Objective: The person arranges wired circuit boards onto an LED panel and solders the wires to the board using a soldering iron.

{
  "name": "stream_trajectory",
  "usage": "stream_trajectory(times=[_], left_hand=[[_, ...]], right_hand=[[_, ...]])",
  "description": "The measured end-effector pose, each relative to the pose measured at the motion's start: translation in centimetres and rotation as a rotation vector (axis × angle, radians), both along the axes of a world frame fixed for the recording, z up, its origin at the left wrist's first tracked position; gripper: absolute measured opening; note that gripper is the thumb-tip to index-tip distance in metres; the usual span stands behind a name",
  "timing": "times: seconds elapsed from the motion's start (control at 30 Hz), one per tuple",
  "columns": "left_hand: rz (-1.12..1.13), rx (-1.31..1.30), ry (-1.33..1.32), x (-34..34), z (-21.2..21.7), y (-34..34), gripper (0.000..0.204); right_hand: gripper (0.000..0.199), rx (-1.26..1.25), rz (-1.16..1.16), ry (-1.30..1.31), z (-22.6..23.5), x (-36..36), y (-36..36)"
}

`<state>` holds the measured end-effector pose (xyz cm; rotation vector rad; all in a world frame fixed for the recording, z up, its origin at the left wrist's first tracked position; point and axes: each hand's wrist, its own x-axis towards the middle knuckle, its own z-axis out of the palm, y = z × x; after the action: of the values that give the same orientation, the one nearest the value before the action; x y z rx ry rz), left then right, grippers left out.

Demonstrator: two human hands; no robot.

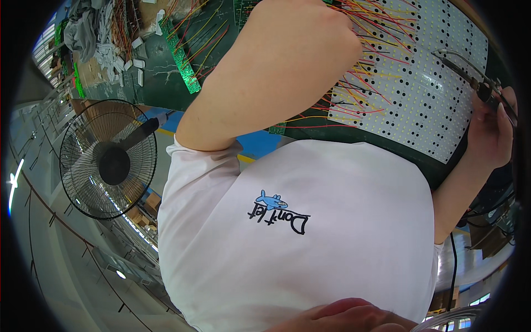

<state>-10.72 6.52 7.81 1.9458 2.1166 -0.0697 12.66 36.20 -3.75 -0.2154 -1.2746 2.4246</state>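
My right hand (495, 124) is closed round the dark handle of a soldering iron (485, 93), with a thin curved metal tube beside it. Its tip points over a white panel (437, 110) dotted with small light spots and black round marks. Across the top reaches my bare left arm, ending in my left hand (329, 19); the fingers are hidden behind it or cut off by the frame. Close to that hand, many red, yellow and black wires (381, 33) fan out over the panel. A strip of green circuit board (185, 66) with wires lies left of the arm.
The dark green bench top (163, 91) carries small white connector pieces (133, 63), a bundle of wires (126, 25) and a grey cloth (82, 33) at the far left. A black fan (113, 163) stands beside the bench on my left. A black cable (453, 265) hangs at the right.
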Motion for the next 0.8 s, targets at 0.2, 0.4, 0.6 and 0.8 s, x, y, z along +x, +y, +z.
stream_trajectory(times=[0.2, 0.4, 0.6, 0.8], left_hand=[[-0.042, 0.009, -0.203, 0.0, -0.3, 0.6, 0.009], [-0.118, 0.149, -0.169, 1.1, -2.3, 1.0, 0.008], [0.057, 0.164, -0.343, 1.5, -4.1, 0.9, 0.011], [0.175, 0.169, -0.776, 0.9, -3.6, 2.2, 0.008]], right_hand=[[0.012, 0.009, -0.209, -0.224, 1.1, -0.8, -1.6], [0.014, 0.009, -0.12, -0.154, 0.5, -0.3, -0.9], [0.023, 0.025, 0.072, 0.011, 1.0, -0.3, -0.4], [0.012, 0.19, 0.016, 0.006, 5.2, 0.4, -0.9]])
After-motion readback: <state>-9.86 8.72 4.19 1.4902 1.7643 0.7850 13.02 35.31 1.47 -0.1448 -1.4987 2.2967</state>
